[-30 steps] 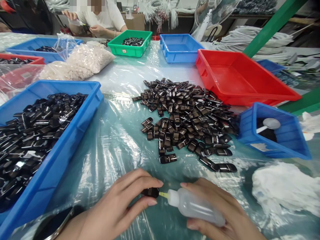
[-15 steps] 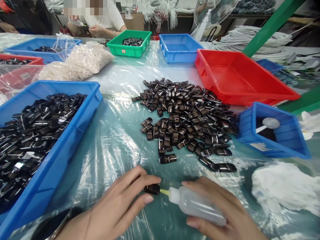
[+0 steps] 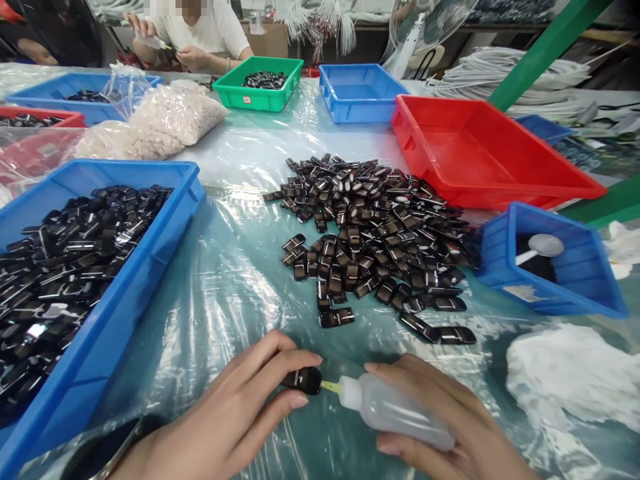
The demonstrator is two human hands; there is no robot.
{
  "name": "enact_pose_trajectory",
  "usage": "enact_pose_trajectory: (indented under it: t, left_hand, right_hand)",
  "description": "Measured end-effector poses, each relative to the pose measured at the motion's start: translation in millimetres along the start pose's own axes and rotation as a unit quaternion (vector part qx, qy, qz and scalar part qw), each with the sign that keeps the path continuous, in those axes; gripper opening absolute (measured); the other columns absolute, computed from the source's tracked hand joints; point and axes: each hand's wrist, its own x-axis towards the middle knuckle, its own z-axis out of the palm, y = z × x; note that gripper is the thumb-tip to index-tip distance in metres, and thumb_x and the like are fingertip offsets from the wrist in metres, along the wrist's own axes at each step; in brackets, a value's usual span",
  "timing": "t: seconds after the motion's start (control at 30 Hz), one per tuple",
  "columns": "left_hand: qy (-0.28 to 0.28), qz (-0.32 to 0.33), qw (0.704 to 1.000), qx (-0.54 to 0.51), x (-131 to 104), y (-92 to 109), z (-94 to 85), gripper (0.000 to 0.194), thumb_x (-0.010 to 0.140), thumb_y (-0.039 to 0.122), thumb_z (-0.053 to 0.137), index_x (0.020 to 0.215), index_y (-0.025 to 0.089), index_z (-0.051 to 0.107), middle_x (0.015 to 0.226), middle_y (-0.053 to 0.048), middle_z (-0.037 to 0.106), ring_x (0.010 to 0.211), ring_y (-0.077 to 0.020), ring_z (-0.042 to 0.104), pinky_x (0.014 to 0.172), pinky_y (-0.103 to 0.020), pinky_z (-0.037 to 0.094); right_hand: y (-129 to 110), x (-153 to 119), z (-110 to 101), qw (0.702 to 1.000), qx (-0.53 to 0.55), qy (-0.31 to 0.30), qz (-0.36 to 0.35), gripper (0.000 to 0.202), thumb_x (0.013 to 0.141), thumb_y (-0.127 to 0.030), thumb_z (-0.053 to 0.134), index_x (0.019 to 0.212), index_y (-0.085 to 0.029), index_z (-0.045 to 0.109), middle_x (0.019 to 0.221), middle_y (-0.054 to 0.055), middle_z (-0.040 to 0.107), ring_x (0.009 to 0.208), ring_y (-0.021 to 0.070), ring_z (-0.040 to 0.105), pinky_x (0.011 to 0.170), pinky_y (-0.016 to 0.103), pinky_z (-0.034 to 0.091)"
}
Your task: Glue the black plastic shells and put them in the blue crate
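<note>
Between thumb and fingers, my left hand [image 3: 250, 400] holds a small glossy black piece [image 3: 306, 380] low over the table. My right hand [image 3: 445, 413] is wrapped round a translucent squeeze bottle [image 3: 395, 407] lying nearly level. The bottle's thin yellow tip [image 3: 330, 386] points left and meets the right end of the black piece, as far as can be seen. Beyond both hands, a loose pile of similar black pieces [image 3: 370, 233] is spread on the plastic-covered table [image 3: 225, 280].
At left stands a blue bin [image 3: 195, 180] full of black pieces. A red tray [image 3: 480, 147], a small blue bin [image 3: 575, 267] with a scoop and a white cloth [image 3: 570, 373] are at right. Green [image 3: 260, 100] and blue trays [image 3: 360, 93] stand farther back, near a person [image 3: 215, 33].
The black piece in my left hand has turned slightly and shows more of its top. Both hands stay nearly in place. The person across the table has raised a hand with a bottle.
</note>
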Motion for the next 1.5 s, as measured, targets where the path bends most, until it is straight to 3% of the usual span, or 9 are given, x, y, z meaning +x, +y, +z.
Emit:
enact_pose_trajectory:
  t: [0.33, 0.53, 0.77, 0.87, 1.03, 1.17, 1.3, 1.43, 1.5]
  left_hand:
    - [0.016, -0.012, 1.0, -0.008, 0.6, -1.9, 0.8, 0.035, 0.1, 0.023, 0.042, 0.133, 0.033, 0.043, 0.115, -0.005, 0.054, 0.103, -0.0205, 0.059, 0.087, -0.028, 0.052]
    - [-0.013, -0.02, 1.0, -0.003, 0.9, 0.7, -1.5, 0.036, 0.101, 0.025, 0.041, 0.135, 0.034, 0.039, 0.116, -0.003, 0.051, 0.103, -0.0187, 0.058, 0.087, -0.027, 0.05]
    - [0.047, 0.001, 0.998, -0.044, 2.2, -1.4, 4.8, 0.03, 0.1, 0.023, 0.038, 0.127, 0.032, 0.048, 0.111, -0.003, 0.051, 0.095, -0.0185, 0.058, 0.08, -0.027, 0.047]
    - [0.095, -0.03, 0.991, -0.088, 5.1, -1.0, 2.6, 0.027, 0.102, 0.027, 0.033, 0.123, 0.031, 0.05, 0.106, -0.003, 0.054, 0.094, -0.0187, 0.057, 0.078, -0.028, 0.046]
    - [0.182, -0.126, 0.959, -0.178, 11.0, -1.3, -1.9, 0.035, 0.103, 0.043, 0.024, 0.11, 0.026, 0.053, 0.073, 0.001, 0.045, 0.068, -0.018, 0.048, 0.066, -0.03, 0.041]
    - [0.222, -0.138, 0.934, -0.243, 13.2, -3.3, 0.3, 0.035, 0.102, 0.044, 0.025, 0.103, 0.024, 0.053, 0.077, 0.0, 0.047, 0.072, -0.0185, 0.047, 0.072, -0.031, 0.039]
    - [0.234, -0.125, 0.925, -0.27, 13.1, -2.8, 1.0, 0.029, 0.102, 0.042, 0.028, 0.099, 0.024, 0.051, 0.079, 0.0, 0.048, 0.075, -0.0187, 0.047, 0.074, -0.031, 0.038]
    - [0.236, -0.109, 0.928, -0.268, 12.8, -3.5, 0.9, 0.027, 0.103, 0.039, 0.027, 0.102, 0.025, 0.05, 0.082, 0.0, 0.049, 0.078, -0.0196, 0.048, 0.076, -0.032, 0.038]
    - [0.242, -0.104, 0.925, -0.273, 12.8, -5.5, 2.6, 0.027, 0.103, 0.039, 0.027, 0.106, 0.025, 0.049, 0.082, 0.0, 0.048, 0.078, -0.0193, 0.048, 0.076, -0.032, 0.038]
  right_hand:
    - [-2.1, -2.6, -2.2, 0.999, 0.008, -0.014, 0.028, 0.041, 0.078, -0.03, 0.072, 0.118, -0.035, 0.061, 0.098, -0.001, 0.072, 0.085, 0.0168, 0.071, 0.07, 0.021, 0.059]
    - [0.8, -2.4, 1.5, 1.0, 0.006, 0.0, 0.014, 0.042, 0.079, -0.031, 0.072, 0.119, -0.033, 0.059, 0.099, 0.001, 0.071, 0.087, 0.0179, 0.071, 0.068, 0.021, 0.059]
    - [0.3, 2.8, 0.2, 1.0, 0.029, -0.006, -0.005, 0.038, 0.081, -0.036, 0.071, 0.118, -0.032, 0.06, 0.089, 0.0, 0.07, 0.075, 0.0166, 0.07, 0.062, 0.023, 0.058]
    - [1.3, -0.5, -1.2, 1.0, -0.004, 0.023, 0.02, 0.036, 0.08, -0.035, 0.07, 0.115, -0.033, 0.06, 0.093, 0.0, 0.071, 0.079, 0.0184, 0.07, 0.062, 0.024, 0.058]
    - [5.3, -3.0, -2.9, 0.99, -0.053, 0.08, 0.1, 0.038, 0.089, -0.035, 0.055, 0.128, -0.032, 0.053, 0.12, 0.004, 0.066, 0.104, 0.0221, 0.067, 0.075, 0.025, 0.06]
    - [6.3, 5.9, 5.4, 0.984, -0.009, 0.105, 0.143, 0.037, 0.093, -0.035, 0.049, 0.13, -0.028, 0.047, 0.128, 0.006, 0.062, 0.119, 0.0226, 0.058, 0.091, 0.031, 0.054]
    - [6.4, 9.5, 14.3, 0.985, 0.007, 0.099, 0.145, 0.037, 0.093, -0.033, 0.051, 0.129, -0.028, 0.045, 0.13, 0.008, 0.058, 0.12, 0.0244, 0.056, 0.091, 0.036, 0.052]
    - [-3.7, 0.8, 11.7, 0.952, -0.047, 0.293, 0.068, 0.038, 0.083, -0.027, 0.066, 0.118, -0.027, 0.051, 0.106, 0.006, 0.06, 0.099, 0.0224, 0.06, 0.088, 0.037, 0.051]
    - [-15.1, -0.8, 13.9, 0.963, -0.086, 0.254, -0.008, 0.024, 0.085, -0.021, 0.064, 0.107, -0.027, 0.057, 0.092, 0.002, 0.06, 0.089, 0.0195, 0.061, 0.08, 0.03, 0.053]
